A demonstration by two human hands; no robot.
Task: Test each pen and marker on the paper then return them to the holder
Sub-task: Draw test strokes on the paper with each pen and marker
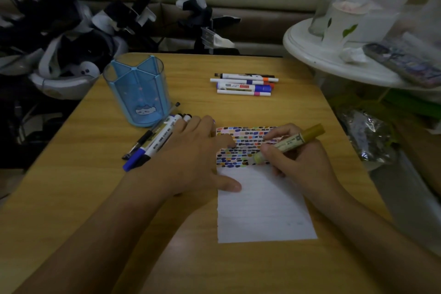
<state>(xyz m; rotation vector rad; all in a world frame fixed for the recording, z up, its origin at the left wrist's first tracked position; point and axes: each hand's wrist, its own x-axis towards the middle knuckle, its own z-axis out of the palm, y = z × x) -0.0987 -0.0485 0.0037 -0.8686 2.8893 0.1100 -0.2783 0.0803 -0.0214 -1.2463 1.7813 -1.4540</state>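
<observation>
The right hand (pixel 298 157) has its fingers (pixel 276 133) curled around a gold marker (pixel 286 144), whose tip rests on the paper (pixel 265 207) at the lower edge of the rows of coloured dabs. The left hand (pixel 193 153) lies flat with straight fingers (pixel 224 141), pressing the paper's left edge; its thumb rests on the blank part. Just left of these fingers, partly under the hand, lies a bundle of pens and markers (pixel 152 141). Beyond that stands the blue holder (pixel 138 90), upright on the wooden bench (pixel 95 198). Farther from both hands, a second group of markers (pixel 245 85) lies in a row on the bench. A white round table (pixel 317 55) stands at the right.
</observation>
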